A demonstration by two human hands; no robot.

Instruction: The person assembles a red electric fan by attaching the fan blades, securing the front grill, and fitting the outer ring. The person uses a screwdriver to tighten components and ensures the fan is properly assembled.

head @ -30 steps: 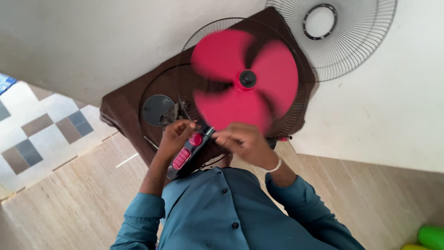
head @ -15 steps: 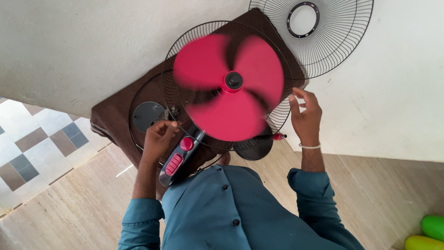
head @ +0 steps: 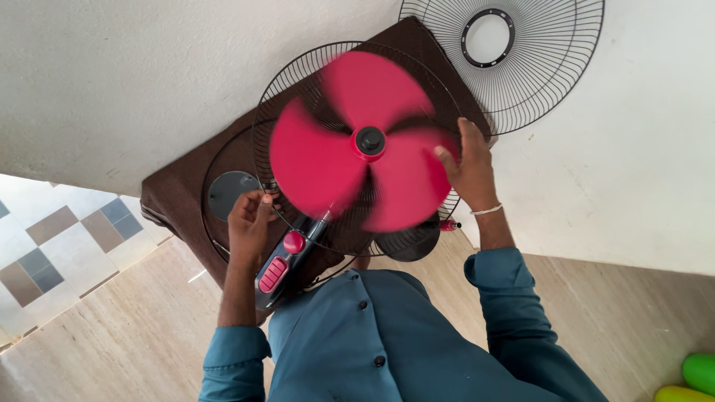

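Note:
A fan with red blades, blurred by spinning, stands on a brown cloth-covered stand. Behind the blades is its black wire rear guard. My left hand has its fingers curled on the guard's lower left rim, just above the fan's dark control panel with a red knob and red buttons. My right hand is at the guard's right edge, fingers spread, and touches the blade's outer edge. I wear a blue long-sleeved shirt.
The loose front wire grille leans on the white wall at the upper right. A grey round disc lies on the brown cloth inside a black ring. Green and yellow objects sit on the beige floor at the lower right; patterned tiles lie left.
My right hand has left the control panel, swung out to the right and come in against the blade's right edge. My left hand stays at the guard's lower left rim.

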